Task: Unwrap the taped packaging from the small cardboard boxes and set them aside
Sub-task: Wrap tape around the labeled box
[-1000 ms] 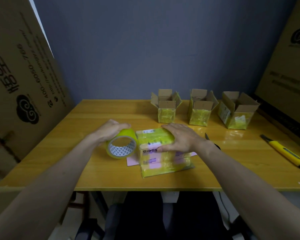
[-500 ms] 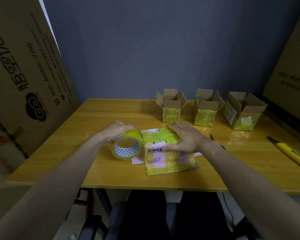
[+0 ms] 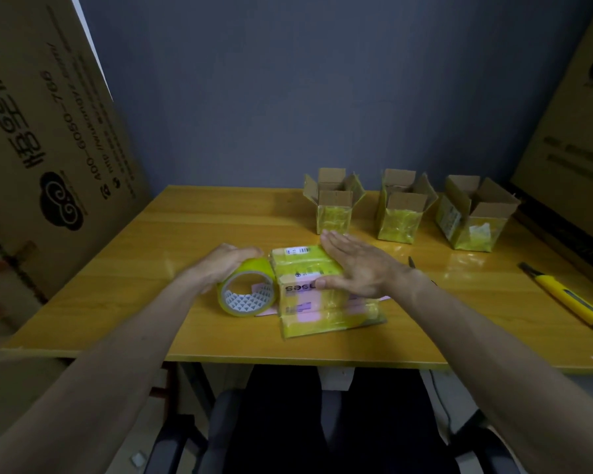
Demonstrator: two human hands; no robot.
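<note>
In the head view, the yellow-taped rectangular package with pink labels [image 3: 322,292] lies near the front edge of the wooden table [image 3: 185,234], its long axis running roughly left to right and slightly skewed. The right hand [image 3: 360,268] rests flat on top of it with fingers straight, while the left hand [image 3: 226,261] curls over the roll of yellow tape [image 3: 247,292] touching the package's left end. The right hand hides much of the package's top, so its tape seams cannot be made out, and the dark object behind the right wrist [image 3: 412,261] is mostly hidden; three opened small cardboard boxes [image 3: 399,210] stand well behind.
</note>
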